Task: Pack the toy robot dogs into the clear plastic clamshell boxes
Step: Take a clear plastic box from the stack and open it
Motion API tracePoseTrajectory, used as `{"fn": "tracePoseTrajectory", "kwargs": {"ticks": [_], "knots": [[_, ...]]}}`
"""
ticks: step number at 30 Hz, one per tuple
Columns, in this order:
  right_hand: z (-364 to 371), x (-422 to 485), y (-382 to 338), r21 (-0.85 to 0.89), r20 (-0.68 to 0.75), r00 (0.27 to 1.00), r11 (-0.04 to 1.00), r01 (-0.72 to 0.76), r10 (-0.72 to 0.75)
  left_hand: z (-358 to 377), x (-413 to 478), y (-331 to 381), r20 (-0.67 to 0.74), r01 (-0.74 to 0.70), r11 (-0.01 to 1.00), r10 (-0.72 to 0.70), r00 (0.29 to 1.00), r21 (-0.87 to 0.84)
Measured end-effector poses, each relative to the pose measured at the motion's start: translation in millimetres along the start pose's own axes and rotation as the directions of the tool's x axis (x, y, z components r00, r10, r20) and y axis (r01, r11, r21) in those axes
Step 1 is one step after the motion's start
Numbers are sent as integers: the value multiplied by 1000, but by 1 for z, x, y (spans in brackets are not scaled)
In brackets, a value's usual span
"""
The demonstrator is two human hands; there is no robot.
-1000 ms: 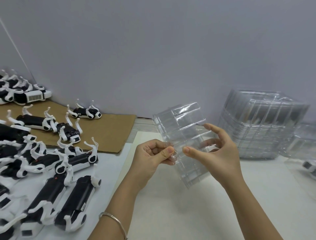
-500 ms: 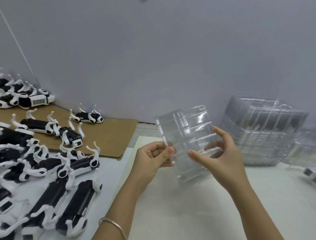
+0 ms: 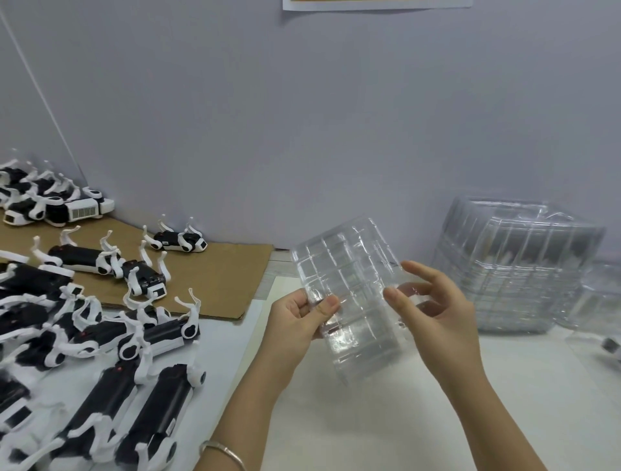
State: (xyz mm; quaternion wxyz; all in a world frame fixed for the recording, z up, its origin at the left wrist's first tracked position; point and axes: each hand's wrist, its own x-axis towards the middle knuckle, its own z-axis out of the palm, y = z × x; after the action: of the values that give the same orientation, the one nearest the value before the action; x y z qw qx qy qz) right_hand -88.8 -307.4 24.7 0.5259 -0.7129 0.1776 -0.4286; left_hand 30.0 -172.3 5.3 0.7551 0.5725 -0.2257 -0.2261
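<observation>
A: We hold the clear clamshell box (image 3: pixel 353 296) up in front of us, above the table (image 3: pixel 369 427). It stands on end, with its top leaning away toward the wall (image 3: pixel 302 117).

B: Our left hand (image 3: pixel 295 322) pinches its left edge, with the thumb on the near face and the fingers curled behind. Our right hand (image 3: pixel 437 312) takes the right side. Its thumb tip presses the near face and its other fingers are loosely bent behind, showing through the plastic.

A: How do the edges lie?

B: The lower edge hangs over the pale tabletop, apart from it as far as we can tell. The upper corners stand free against the wall.

A: To our right, near but apart from the hand, the stack of clamshell boxes (image 3: pixel 514 269) sits back against the wall. Between it and us lies a stretch of tabletop.

B: To our left the toy robot dogs (image 3: pixel 161 336) lie in rows with their white legs up. Some are on a white sheet (image 3: pixel 221 339) and some on the cardboard sheet (image 3: pixel 232 265) behind it. The nearest dogs lie just beside our left forearm, which wears a bracelet (image 3: pixel 225 454).

A: The wall is plain grey, and the bottom of a paper (image 3: pixel 369 3) shows at its top.
</observation>
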Motion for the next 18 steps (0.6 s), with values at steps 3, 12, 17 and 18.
{"fn": "tracePoseTrajectory", "kwargs": {"ticks": [3, 12, 17, 18], "knots": [[-7, 3, 1, 45, -91, 995, 998, 43, -39, -12, 4, -3, 36, 22, 1000, -22, 999, 18], [-34, 15, -12, 128, -279, 958, 985, 112, -73, -58, 18, -38, -241, 309, 694, -198, 950, 650], [-32, 12, -17, 99, -278, 954, 985, 144, -112, -13, 24, -66, -132, 39, 733, 69, 989, 679], [-33, 11, -19, 94, -274, 953, 983, 159, -128, -4, 26, -68, -35, -39, 774, 79, 996, 632]]}}
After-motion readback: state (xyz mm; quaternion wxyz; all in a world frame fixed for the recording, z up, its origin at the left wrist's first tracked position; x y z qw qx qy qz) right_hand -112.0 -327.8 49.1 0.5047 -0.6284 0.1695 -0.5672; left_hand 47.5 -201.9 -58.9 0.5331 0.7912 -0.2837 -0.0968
